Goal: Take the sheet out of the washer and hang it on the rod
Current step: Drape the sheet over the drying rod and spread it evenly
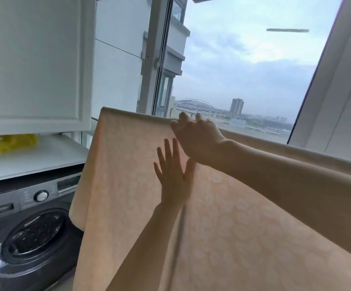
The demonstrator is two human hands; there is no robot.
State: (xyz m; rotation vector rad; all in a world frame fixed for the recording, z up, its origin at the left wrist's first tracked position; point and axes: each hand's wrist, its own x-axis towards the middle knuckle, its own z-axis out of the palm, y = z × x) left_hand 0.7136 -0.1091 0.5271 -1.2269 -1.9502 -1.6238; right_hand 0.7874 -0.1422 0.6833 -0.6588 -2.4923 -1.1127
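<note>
A pale peach sheet with a faint round pattern hangs draped over a rod that it hides, its top fold running from centre left to the right edge. My left hand lies flat against the sheet's front face, fingers straight and spread. My right hand reaches across above it to the top fold, fingers bent over the edge of the cloth. The grey washer stands at lower left with its round door shut.
A white cabinet door hangs open at upper left above a white shelf holding a yellow bag. A large window lies behind the sheet. A white frame rises at the right.
</note>
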